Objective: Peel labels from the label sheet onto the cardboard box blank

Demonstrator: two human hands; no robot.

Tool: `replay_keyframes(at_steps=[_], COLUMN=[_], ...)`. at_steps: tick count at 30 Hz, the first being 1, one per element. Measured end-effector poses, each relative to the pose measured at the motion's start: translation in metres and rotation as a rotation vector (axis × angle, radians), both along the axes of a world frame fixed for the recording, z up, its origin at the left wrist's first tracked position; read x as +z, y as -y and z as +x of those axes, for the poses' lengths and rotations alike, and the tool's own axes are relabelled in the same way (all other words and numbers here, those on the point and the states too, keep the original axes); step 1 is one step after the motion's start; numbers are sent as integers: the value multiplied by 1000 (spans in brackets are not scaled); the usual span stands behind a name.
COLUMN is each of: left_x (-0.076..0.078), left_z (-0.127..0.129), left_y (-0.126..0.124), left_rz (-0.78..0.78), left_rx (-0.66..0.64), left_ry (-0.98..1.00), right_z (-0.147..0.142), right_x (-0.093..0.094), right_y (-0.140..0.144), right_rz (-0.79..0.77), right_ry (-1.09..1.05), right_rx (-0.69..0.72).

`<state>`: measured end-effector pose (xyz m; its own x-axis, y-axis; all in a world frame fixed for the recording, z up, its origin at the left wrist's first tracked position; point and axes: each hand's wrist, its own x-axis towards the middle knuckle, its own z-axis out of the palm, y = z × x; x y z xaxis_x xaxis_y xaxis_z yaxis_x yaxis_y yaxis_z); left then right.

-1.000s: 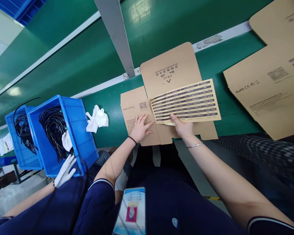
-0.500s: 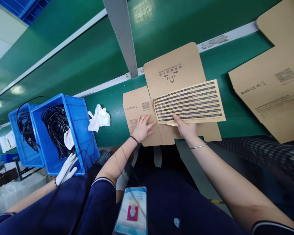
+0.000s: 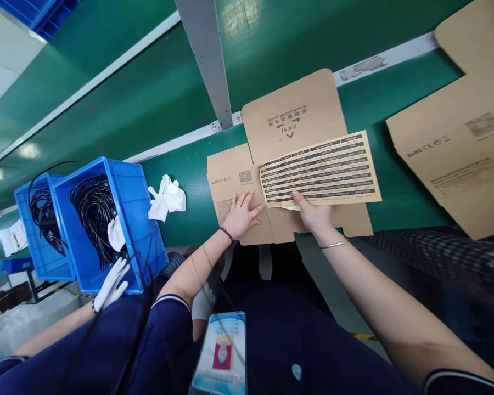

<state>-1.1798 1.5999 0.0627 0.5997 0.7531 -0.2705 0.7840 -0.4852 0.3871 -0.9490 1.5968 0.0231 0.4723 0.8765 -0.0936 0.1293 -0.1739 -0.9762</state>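
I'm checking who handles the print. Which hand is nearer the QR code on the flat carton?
Left. The left hand lies flat just below the QR code; the right hand is farther right, pinching the label sheet.

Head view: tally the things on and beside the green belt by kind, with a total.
Flat cartons: 2 (one under the hands, one at right)
Printed sheets: 1, held by the right hand
Blue bins: 2 ()
Loose white gloves: 1 bunch
Total: 6
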Motion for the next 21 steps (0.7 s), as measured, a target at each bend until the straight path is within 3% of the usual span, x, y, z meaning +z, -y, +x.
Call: replay_keyframes(at_steps=[7,14,21], left_x=[-1,8,14], left_z=[-1,3,12], left_y=[0,-1,-10], left_rz=[25,49,104], left_rx=[-31,-69,-21], left_ry=[-21,-128,-203], right_z=[-2,-1,1], right_x=[8,5,3], right_y=[-2,-1,-3], right_rz=[2,-12,-6], right_ry=[17,45,74], right_rx=[2,6,43])
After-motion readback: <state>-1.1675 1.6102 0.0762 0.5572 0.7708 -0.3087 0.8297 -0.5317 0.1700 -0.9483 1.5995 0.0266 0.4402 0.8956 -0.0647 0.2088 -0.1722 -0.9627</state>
